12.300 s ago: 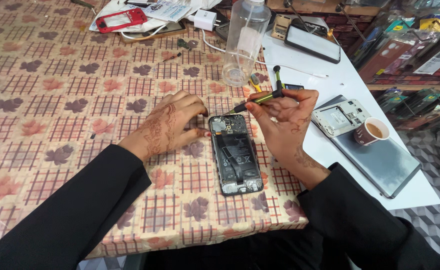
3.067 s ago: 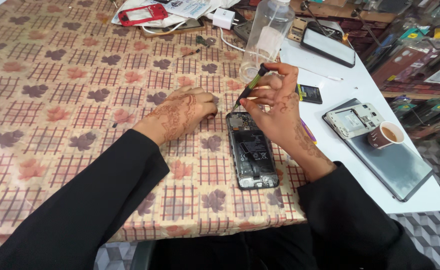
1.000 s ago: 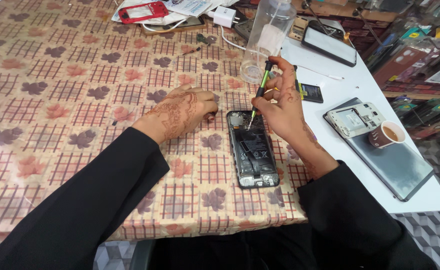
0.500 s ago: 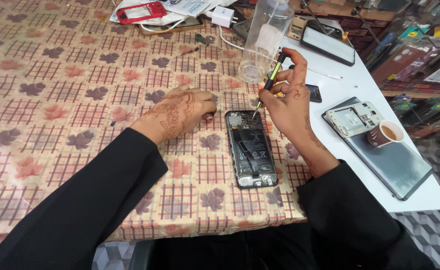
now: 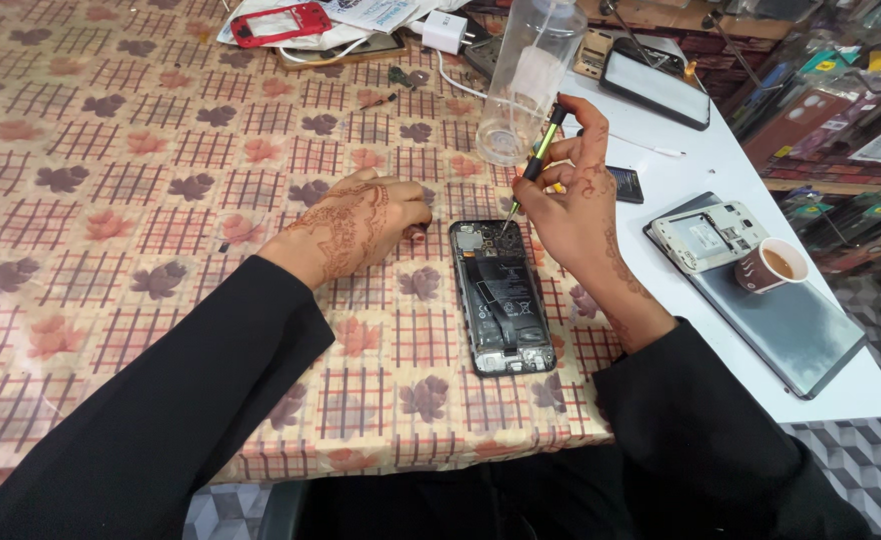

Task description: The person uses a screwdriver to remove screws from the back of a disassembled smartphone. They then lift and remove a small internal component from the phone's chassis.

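Observation:
An opened smartphone (image 5: 501,297) lies back-up on the patterned tablecloth, its battery and boards exposed. My right hand (image 5: 573,205) grips a black and yellow-green screwdriver (image 5: 539,156), held nearly upright with its tip over the phone's top right corner. My left hand (image 5: 351,225) rests flat on the cloth just left of the phone's top edge, fingertips touching or almost touching its upper left corner.
A clear plastic bottle (image 5: 531,75) stands just behind my right hand. To the right lie a small dark chip-like part (image 5: 625,185), a white phone (image 5: 707,235), a paper cup of tea (image 5: 773,266) and a grey tablet (image 5: 791,325). At the back are a red phone frame (image 5: 281,22) and a white charger (image 5: 445,30).
My right hand has lowered and tilted the screwdriver, bringing its tip back down to the phone's top corner. The left hand stays where it was.

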